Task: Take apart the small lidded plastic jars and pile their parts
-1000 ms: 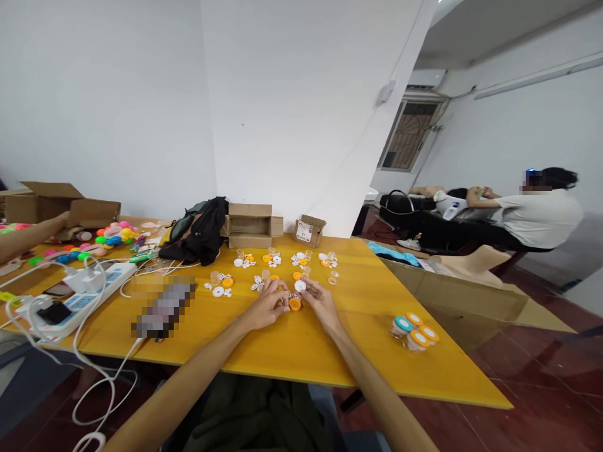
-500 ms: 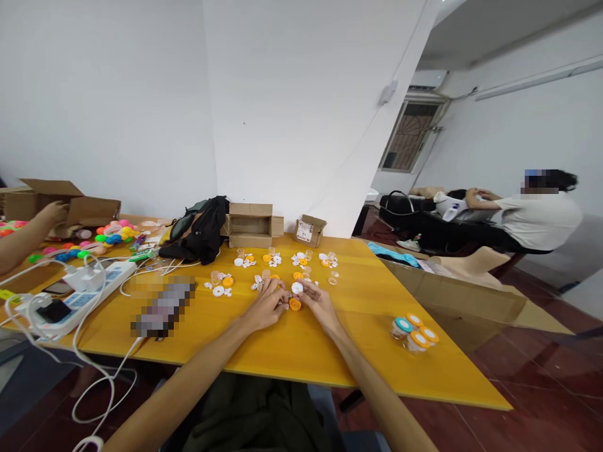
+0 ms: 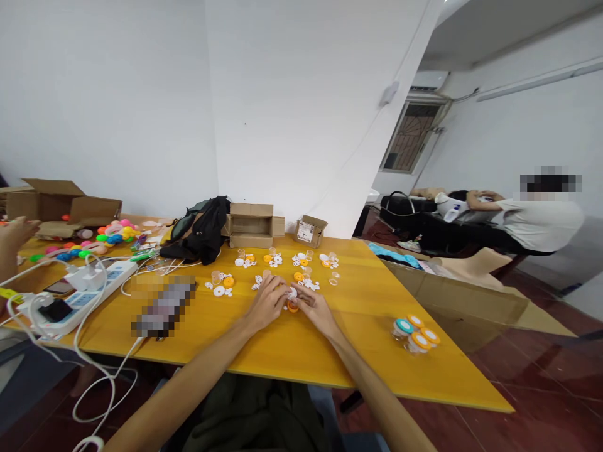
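My left hand (image 3: 266,302) and my right hand (image 3: 315,309) meet over the yellow table (image 3: 292,351), fingers curled and pinching together around a small white round piece (image 3: 293,293). An orange disc (image 3: 293,307) lies on the table just beneath and between the fingertips. Which hand carries the white piece I cannot make out; both touch it. Small orange and white parts (image 3: 282,267) with little clear cups lie scattered just beyond my hands.
Assembled jars with orange and teal lids (image 3: 414,333) stand at the right. Open cardboard boxes (image 3: 251,225), a black bag (image 3: 200,235), a power strip with cables (image 3: 80,292) and colourful toys (image 3: 101,238) lie behind and left. Another person's hand (image 3: 14,242) shows far left; a person sits far right.
My hands have closed in on each other and the white piece is now pinched between them above the orange disc. The other person's arm at the left has drawn back.
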`<action>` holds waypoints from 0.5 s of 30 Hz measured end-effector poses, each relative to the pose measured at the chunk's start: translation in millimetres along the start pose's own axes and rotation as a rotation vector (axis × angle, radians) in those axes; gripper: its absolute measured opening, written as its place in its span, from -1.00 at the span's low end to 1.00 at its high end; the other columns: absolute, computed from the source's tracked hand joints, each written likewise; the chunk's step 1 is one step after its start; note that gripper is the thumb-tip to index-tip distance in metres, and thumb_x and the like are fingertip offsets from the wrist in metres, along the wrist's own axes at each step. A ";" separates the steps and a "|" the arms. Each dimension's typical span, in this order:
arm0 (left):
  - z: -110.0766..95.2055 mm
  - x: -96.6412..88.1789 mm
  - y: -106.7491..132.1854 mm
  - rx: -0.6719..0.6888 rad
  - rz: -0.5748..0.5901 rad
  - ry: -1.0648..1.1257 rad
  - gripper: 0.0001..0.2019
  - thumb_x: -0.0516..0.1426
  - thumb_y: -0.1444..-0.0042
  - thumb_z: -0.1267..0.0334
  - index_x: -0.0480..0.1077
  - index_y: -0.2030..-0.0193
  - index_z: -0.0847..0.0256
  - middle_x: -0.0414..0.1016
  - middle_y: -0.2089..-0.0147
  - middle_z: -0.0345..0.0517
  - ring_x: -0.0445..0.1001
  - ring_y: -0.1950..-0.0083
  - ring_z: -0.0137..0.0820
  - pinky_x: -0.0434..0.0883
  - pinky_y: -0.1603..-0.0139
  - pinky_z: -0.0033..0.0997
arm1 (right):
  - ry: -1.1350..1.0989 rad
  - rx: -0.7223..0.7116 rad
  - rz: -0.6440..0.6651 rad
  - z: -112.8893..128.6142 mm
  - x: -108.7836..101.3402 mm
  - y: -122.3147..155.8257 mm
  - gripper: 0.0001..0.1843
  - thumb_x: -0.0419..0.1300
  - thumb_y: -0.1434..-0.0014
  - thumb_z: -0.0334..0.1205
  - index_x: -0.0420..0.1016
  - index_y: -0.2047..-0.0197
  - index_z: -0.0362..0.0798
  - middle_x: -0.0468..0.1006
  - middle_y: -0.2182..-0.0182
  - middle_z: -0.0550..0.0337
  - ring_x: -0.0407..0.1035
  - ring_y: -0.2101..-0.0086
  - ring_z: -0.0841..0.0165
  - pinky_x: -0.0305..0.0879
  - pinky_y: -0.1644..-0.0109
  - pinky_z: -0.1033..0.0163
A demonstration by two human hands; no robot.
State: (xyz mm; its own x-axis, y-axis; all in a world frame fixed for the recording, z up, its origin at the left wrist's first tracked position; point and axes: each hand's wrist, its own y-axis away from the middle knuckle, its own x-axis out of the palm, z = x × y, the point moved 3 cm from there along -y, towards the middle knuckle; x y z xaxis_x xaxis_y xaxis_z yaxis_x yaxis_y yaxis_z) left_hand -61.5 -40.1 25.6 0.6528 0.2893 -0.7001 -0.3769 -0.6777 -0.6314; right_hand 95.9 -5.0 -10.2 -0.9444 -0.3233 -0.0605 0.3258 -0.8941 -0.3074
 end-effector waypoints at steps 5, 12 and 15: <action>-0.8 -0.4 -0.6 -0.015 0.000 0.006 -0.81 -0.01 -0.30 0.34 0.43 0.20 0.10 0.41 0.20 -0.08 0.32 0.12 -0.25 0.31 0.00 -0.20 | 0.012 -0.006 -0.006 3.1 2.2 0.1 -0.54 0.39 0.06 0.04 0.62 0.10 0.02 0.65 0.23 0.13 0.50 0.23 0.23 0.45 0.04 0.06; -2.8 -0.6 -1.1 -0.043 0.016 0.061 -0.83 0.01 -0.28 0.32 0.41 0.27 0.11 0.42 0.27 -0.09 0.35 0.12 -0.24 0.31 0.02 -0.19 | 0.073 -0.043 0.009 8.8 3.5 0.8 -0.62 0.34 0.01 0.02 0.63 0.14 0.02 0.65 0.28 0.15 0.48 0.27 0.23 0.45 0.09 0.08; -2.6 -0.4 -1.2 -0.048 0.009 0.074 -0.84 0.02 -0.26 0.35 0.39 0.31 0.11 0.43 0.28 -0.10 0.37 0.12 -0.25 0.32 0.03 -0.20 | 0.084 -0.054 0.019 11.6 4.4 1.4 -0.63 0.33 0.00 0.03 0.63 0.16 0.03 0.64 0.30 0.16 0.47 0.28 0.23 0.45 0.10 0.09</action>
State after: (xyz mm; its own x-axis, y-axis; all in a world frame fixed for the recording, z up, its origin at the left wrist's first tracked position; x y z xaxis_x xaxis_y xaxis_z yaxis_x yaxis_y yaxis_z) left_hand -59.6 -41.1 27.5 0.6971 0.2331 -0.6780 -0.3521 -0.7125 -0.6069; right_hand 92.7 -11.3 0.2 -0.9393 -0.3109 -0.1451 0.3427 -0.8694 -0.3558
